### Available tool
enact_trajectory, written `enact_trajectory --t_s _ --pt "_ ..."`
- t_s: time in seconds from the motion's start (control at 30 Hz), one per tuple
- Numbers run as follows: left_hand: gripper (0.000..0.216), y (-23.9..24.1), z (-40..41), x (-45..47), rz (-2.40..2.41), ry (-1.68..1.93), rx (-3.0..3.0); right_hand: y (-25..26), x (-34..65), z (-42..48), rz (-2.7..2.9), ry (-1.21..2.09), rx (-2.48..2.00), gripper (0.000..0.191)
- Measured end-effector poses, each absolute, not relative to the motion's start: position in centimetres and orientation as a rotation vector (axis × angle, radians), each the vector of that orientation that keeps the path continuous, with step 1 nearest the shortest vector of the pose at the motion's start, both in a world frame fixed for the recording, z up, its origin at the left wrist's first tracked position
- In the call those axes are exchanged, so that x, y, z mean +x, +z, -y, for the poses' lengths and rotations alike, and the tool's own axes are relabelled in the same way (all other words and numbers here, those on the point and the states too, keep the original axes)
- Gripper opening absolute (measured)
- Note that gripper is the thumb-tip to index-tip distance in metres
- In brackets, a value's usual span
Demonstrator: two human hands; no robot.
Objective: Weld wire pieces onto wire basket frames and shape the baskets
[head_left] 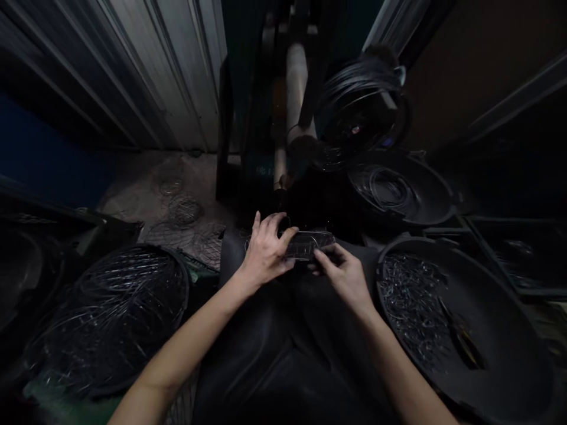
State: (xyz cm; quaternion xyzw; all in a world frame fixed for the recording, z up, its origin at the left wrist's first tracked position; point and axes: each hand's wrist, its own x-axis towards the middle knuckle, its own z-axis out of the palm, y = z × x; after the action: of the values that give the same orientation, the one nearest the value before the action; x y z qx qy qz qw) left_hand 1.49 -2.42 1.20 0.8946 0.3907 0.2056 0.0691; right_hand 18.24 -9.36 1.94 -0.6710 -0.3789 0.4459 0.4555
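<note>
Both my hands meet over a small wire mesh piece (310,243) held above my lap, which is covered by a dark apron (283,342). My left hand (266,252) curls its fingers around the left end of the mesh. On the mesh's right end, my right hand (343,273) pinches with fingertips pressed together. The light is dim and the fine detail of the wire is hard to make out.
A round black tub (487,330) of small wire bits with pliers (460,336) sits at right. A stack of round wire frames (110,313) lies at left. Ahead stand a wire spool (363,112), a dark basin (403,189) and a machine post (295,88). Corrugated metal wall behind.
</note>
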Motion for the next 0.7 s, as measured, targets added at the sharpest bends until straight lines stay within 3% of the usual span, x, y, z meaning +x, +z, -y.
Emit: enact_trajectory --t_s 0.37,0.7 --pt "0.057 2.2 -0.1 0.9 -1.284 0.761 2.610 1.0 15.1 5.3 1.328 0.425 -1.726 0.027" --pt "0.054 1.9 -2.5 0.5 -1.326 0.905 2.567 -1.0 13.9 2.0 1.342 0.166 -1.649 0.026"
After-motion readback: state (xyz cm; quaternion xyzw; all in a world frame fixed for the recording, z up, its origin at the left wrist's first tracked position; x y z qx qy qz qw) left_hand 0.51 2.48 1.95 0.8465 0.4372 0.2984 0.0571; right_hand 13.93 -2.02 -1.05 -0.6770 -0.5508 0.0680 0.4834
